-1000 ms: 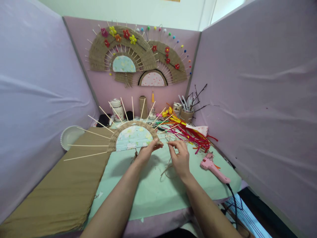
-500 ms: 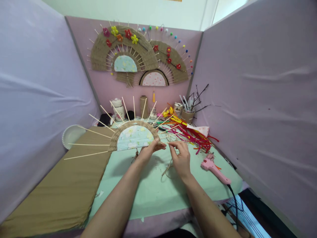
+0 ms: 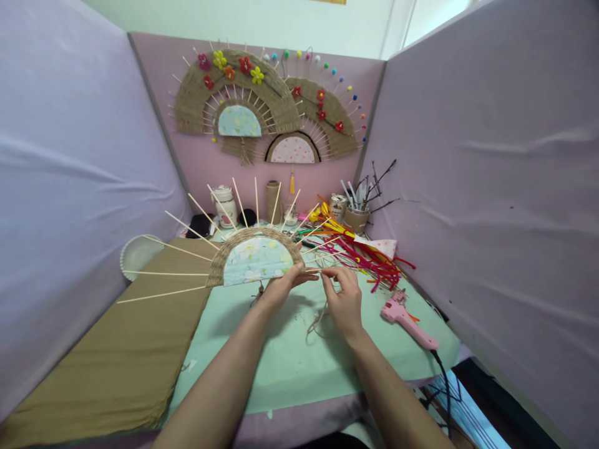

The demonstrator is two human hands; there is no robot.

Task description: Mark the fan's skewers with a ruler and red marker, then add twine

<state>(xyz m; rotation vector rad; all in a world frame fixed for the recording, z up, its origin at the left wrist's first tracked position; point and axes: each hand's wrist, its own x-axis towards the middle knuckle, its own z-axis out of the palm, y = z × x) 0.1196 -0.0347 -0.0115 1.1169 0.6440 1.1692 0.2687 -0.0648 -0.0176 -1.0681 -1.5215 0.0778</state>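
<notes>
A half-round woven fan (image 3: 258,257) is held up over the table, its pale floral cloth centre ringed by twine, with thin wooden sticks radiating outward. My left hand (image 3: 286,282) grips it at the lower right corner, thumb in front and fingers behind. Close beside it, my right hand (image 3: 343,293) pinches a thin strand of twine near the lowest right stick. A loose length of twine (image 3: 318,324) hangs below that hand in a loop. The fan's back is hidden.
A pink glue gun (image 3: 408,319) with a black cord lies on the right. Red and yellow pipe cleaners (image 3: 374,259) heap behind my right hand. At the back stand a twine spool (image 3: 274,201), a white jar (image 3: 224,206) and a pot of twigs (image 3: 356,218). Finished fans (image 3: 234,81) hang behind.
Both hands and the fan hold nearly the same place. The fan tilts very slightly, and the whole view has shifted a little.
</notes>
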